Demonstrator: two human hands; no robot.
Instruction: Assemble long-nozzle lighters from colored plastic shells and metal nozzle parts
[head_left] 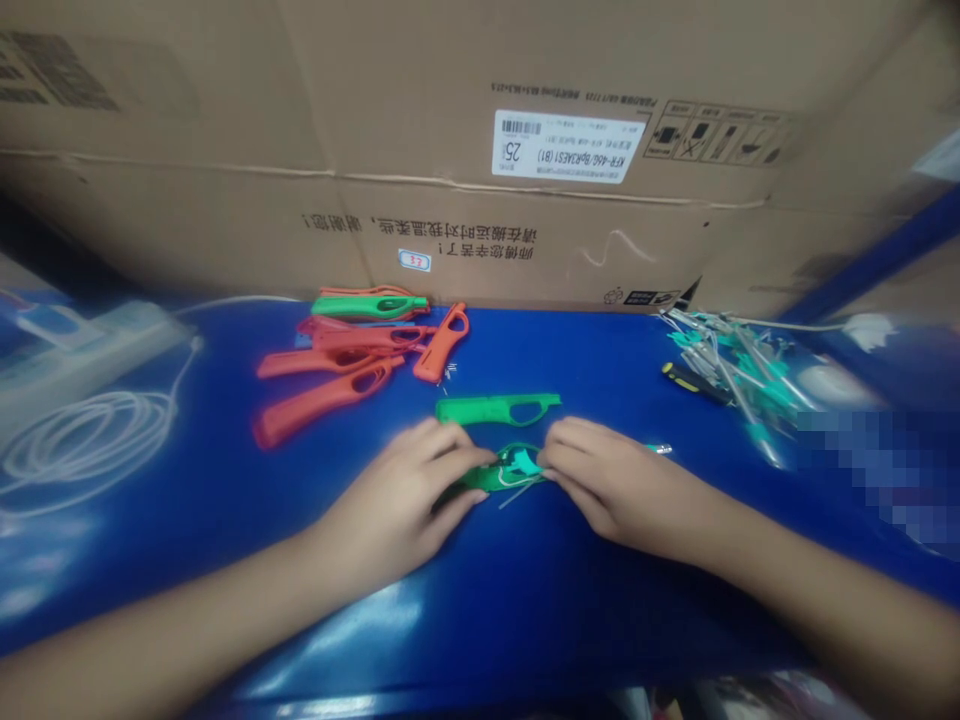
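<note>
My left hand (420,485) pinches the left part of a green lighter casing half (495,480), the long-necked kind, just above the table. Fitted in or over this half is a teal trigger piece (523,462), with a thin wire and a clear thin tube (517,495) hanging at the near side. My right hand (600,480) is closed at the casing's right end, fingertips against the teal part. A metal tip (661,449) pokes out beyond the right hand. Behind both hands lies another green casing half (491,409). Fingers cover much of the held casing.
Red and orange casing halves (322,400) and a green one (367,306) lie back left, near tiny screws (450,375). At right are a pile of metal tubes with teal parts (742,370) and a screwdriver (694,383). A coiled white cable (97,440) lies left; a cardboard box (420,130) stands behind.
</note>
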